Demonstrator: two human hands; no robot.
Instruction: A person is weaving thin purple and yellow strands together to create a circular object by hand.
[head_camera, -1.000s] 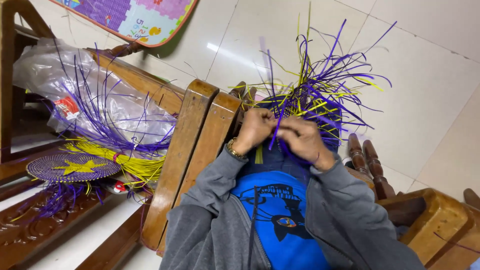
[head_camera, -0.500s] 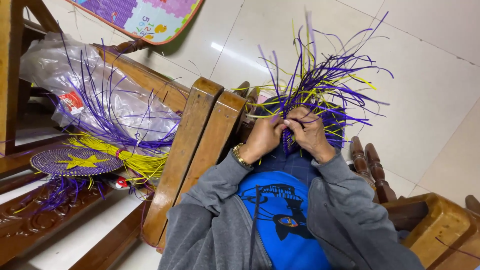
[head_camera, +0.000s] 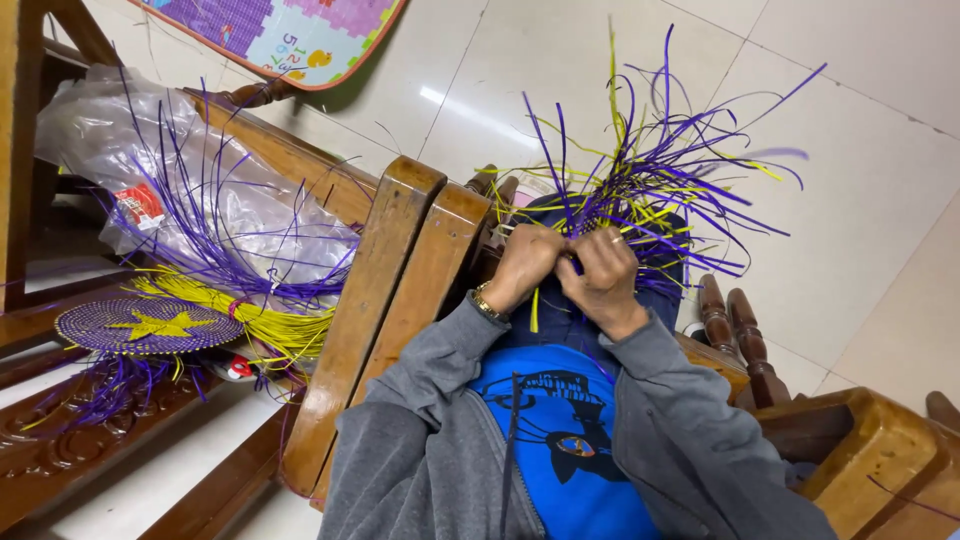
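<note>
Both my hands meet over my lap on a half-woven piece of purple and yellow plastic strips (head_camera: 660, 180), whose loose ends fan upward and to the right. My left hand (head_camera: 525, 262), with a gold bracelet at the wrist, pinches strips at the weave's near edge. My right hand (head_camera: 603, 275), with a ring on one finger, grips the strips right beside it, fingers curled. A single yellow strip hangs down between the two hands. I wear a grey jacket over a blue shirt.
A wooden armrest (head_camera: 385, 300) runs along my left. On the seat to the left lie a finished round purple mat with a yellow star (head_camera: 148, 325), a bundle of yellow strips (head_camera: 265, 325), loose purple strips and a clear plastic bag (head_camera: 150, 170). A colourful play mat (head_camera: 290, 35) covers part of the tiled floor.
My hands have drawn closer together on the weave and shifted slightly; the loose strip ends have swayed. The view has tilted a little.
</note>
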